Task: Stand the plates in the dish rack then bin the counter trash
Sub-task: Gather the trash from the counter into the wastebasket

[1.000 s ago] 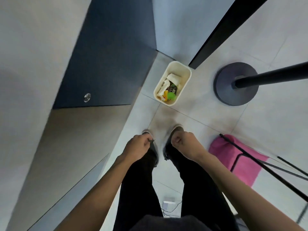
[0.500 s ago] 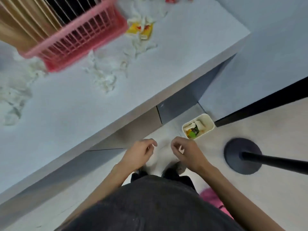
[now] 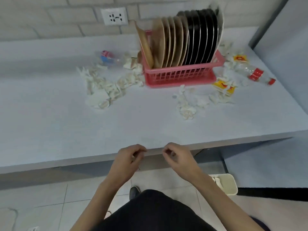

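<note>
The dish rack [image 3: 181,75] sits upper middle on the desk [image 3: 133,122], plates [image 3: 188,39] standing in it. Left of it lies crumpled paper [image 3: 103,87], right of it a bottle [image 3: 253,73]. The bin [image 3: 225,183] stands on the floor [image 3: 50,197], lower right.

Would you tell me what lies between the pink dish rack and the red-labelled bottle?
In the head view, crumpled white tissues fill that gap, a yellow wrapper just behind them.

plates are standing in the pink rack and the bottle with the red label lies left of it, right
Wrong side: the head view shows the red-label bottle lying to the right of the pink rack. The plates do stand in it.
</note>
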A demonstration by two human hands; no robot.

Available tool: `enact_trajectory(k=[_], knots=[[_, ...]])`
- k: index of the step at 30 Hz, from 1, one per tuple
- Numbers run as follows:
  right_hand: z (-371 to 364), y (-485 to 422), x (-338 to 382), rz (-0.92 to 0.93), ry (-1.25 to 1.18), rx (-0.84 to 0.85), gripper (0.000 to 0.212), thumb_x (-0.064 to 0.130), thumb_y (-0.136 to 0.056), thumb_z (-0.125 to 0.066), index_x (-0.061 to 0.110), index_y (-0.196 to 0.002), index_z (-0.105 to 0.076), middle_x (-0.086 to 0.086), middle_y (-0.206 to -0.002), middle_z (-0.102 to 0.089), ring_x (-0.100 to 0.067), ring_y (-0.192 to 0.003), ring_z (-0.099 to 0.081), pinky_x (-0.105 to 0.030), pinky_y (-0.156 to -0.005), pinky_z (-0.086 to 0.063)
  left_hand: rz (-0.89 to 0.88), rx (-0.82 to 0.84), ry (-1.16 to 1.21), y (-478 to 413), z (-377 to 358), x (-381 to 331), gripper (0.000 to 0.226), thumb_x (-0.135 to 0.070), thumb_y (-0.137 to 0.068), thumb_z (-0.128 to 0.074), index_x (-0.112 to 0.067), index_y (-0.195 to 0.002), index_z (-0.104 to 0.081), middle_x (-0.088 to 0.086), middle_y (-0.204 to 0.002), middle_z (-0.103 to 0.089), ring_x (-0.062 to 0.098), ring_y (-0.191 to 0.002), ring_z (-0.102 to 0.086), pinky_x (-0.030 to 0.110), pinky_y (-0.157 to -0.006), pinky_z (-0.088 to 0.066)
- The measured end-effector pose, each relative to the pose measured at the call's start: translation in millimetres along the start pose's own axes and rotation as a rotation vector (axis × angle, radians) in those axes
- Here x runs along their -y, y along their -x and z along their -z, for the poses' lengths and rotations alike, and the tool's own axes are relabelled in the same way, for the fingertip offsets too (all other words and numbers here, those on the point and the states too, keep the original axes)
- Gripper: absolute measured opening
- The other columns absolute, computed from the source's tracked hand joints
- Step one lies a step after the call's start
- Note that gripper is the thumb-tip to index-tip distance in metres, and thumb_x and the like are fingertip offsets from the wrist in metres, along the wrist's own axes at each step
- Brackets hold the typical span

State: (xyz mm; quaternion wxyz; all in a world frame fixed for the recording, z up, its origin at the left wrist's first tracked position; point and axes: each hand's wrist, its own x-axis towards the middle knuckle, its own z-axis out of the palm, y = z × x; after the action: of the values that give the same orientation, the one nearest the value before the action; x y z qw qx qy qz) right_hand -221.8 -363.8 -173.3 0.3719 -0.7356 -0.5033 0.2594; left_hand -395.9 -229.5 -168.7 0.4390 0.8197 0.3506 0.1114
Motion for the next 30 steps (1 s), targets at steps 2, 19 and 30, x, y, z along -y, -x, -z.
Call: enact_trajectory(k=[2, 19, 30], knots=[[-10, -21, 18, 0.031, -0.011, 0.012, 0.009, 0.010, -0.092, -0.059, 0.015, -0.087, -0.063, 0.009, -0.082, -0.063, -0.012, -0.080, -0.058, -0.020, -0.070, -0.046, 0.008, -0.037, 0.030, -2, 22, 11, 0.023, -0.006, -0.095, -0.057, -0.024, -0.094, -0.072, -0.016, -0.074, -0.067, 0.005, -0.075, -0.063, 0.013, -0.062, -0.045], [-98, -156, 67, -0.061, 0.298, 0.102, 0.053, 0.027, -0.099, -0.051, 0.024, -0.150, -0.035, 0.004, -0.159, -0.022, -0.012, -0.145, -0.019, -0.021, -0.117, -0.017, 0.028, -0.285, -0.218, -134, 160, 101, 0.058, -0.041, -0.084, -0.071, -0.022, -0.135, -0.050, -0.005, -0.139, -0.046, 0.018, -0.124, -0.044, 0.036, -0.086, -0.049], [-101, -184, 51, -0.241, 0.657, 0.199, 0.061, 0.037, -0.102, -0.040, 0.019, -0.156, -0.017, -0.004, -0.165, 0.000, -0.020, -0.151, -0.004, -0.045, -0.122, -0.007, 0.081, -0.385, -0.280, -177, 133, 142, 0.073, -0.060, -0.074, -0.065, -0.020, -0.133, -0.047, 0.000, -0.137, -0.048, 0.027, -0.122, -0.047, 0.042, -0.100, -0.038]])
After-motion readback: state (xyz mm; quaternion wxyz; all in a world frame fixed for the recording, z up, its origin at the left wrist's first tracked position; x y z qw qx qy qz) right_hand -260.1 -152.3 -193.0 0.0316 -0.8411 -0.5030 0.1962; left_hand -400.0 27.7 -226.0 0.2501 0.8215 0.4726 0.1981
